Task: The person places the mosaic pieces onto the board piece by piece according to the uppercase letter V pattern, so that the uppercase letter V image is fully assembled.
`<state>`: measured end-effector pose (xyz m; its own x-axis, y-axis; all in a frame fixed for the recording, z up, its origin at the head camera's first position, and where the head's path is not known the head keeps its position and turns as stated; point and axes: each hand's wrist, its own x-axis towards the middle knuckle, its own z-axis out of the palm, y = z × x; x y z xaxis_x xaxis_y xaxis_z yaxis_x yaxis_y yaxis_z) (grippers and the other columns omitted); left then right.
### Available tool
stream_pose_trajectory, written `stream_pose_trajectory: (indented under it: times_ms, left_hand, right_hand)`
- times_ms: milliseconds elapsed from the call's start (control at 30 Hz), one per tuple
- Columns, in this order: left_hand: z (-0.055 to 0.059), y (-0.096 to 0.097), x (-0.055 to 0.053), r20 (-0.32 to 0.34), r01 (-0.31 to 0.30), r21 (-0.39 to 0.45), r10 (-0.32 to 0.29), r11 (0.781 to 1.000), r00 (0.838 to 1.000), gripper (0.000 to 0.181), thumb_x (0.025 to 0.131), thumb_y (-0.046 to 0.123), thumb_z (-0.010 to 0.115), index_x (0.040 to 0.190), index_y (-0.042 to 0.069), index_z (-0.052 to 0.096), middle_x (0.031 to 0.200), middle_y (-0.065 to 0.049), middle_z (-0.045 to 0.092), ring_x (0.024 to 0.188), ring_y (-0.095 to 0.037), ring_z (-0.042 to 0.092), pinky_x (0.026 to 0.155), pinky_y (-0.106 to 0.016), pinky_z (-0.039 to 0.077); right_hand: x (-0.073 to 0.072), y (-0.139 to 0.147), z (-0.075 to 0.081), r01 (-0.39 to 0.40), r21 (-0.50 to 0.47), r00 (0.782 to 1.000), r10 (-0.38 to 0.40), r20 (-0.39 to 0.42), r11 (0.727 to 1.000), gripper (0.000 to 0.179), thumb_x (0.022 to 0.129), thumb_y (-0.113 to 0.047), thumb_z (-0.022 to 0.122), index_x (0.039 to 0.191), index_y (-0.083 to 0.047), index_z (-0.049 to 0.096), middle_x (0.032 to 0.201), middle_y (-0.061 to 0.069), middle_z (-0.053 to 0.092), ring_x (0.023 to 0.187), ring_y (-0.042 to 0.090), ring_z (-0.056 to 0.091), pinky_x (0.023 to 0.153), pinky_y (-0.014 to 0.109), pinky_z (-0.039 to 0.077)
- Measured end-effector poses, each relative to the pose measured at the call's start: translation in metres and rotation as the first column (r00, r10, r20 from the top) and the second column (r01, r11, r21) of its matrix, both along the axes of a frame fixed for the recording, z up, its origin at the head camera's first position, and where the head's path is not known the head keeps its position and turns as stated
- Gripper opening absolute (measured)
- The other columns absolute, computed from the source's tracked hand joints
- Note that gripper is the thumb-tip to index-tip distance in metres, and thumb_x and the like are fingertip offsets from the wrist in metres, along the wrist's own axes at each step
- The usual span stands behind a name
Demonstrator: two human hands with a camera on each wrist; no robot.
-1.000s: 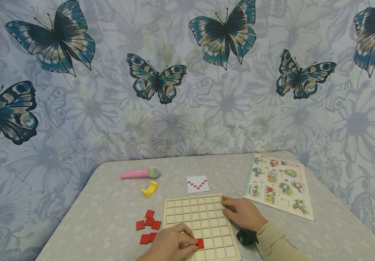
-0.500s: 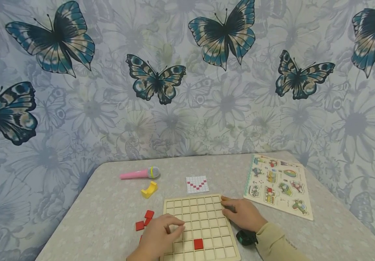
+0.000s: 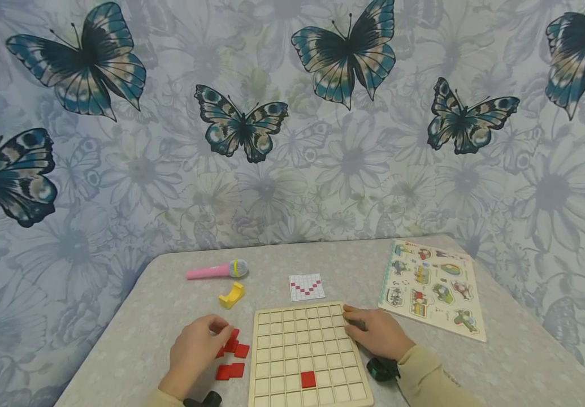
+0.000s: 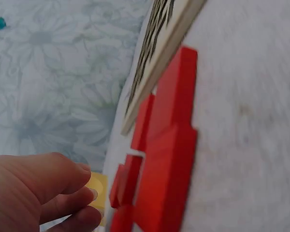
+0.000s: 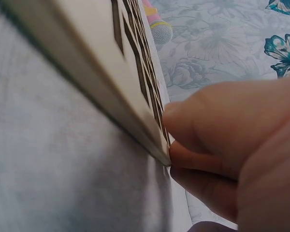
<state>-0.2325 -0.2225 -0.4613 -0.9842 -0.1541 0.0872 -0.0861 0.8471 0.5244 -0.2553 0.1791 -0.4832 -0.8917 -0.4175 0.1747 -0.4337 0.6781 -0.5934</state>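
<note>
Hovering by red tiles (image 3: 242,351) toward the table's (image 3: 134,339) left edge, the left hand (image 3: 194,346) hangs slightly parted, and the right hand (image 3: 381,334), loosely spread, touches the grid board's (image 3: 304,351) far right corner.

Head cam's lit pretty soft and even, a bit grey. Wrist cams look dimmer; the right one's got soft shadow on the table (image 5: 121,193) and blur along the near board (image 5: 82,55).
</note>
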Motion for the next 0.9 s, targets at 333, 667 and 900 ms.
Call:
stream_pose_trajectory:
  times_ms: [333,667,900]
  left_hand:
    - [-0.012,0.001,-0.012,0.059,-0.025,0.006,0.024,1.000,0.998,0.033,0.085,0.049,0.081,0.093,0.017,0.072,0.074,0.005,0.063,0.063,-0.012,0.055,0.056,-0.030,0.041]
    - [-0.015,-0.002,-0.008,0.096,-0.032,0.016,0.030,0.999,0.995,0.041,0.081,0.056,0.082,0.093,0.018,0.073,0.074,0.006,0.063,0.063,-0.013,0.055,0.055,-0.030,0.040]
    - [-0.014,-0.003,-0.008,0.079,-0.009,0.015,0.008,1.000,0.997,0.033,0.081,0.046,0.083,0.097,0.018,0.075,0.081,0.007,0.065,0.069,-0.012,0.056,0.057,-0.030,0.042]
  right_hand:
    - [0.000,0.003,0.003,-0.002,-0.024,1.000,0.002,0.000,1.000,0.043,0.101,-0.032,0.067,0.136,-0.008,0.067,0.150,0.010,0.057,0.040,0.003,0.011,0.040,0.024,0.022]
    - [0.001,0.002,-0.003,-0.032,-0.049,0.999,0.033,0.013,0.998,0.043,0.101,-0.032,0.066,0.137,-0.007,0.066,0.150,0.010,0.057,0.038,0.002,0.010,0.040,0.024,0.021]
    - [0.000,0.001,-0.004,-0.029,-0.039,1.000,0.029,-0.005,0.999,0.043,0.102,-0.034,0.065,0.136,-0.008,0.067,0.149,0.009,0.058,0.037,0.001,0.010,0.040,0.023,0.022]
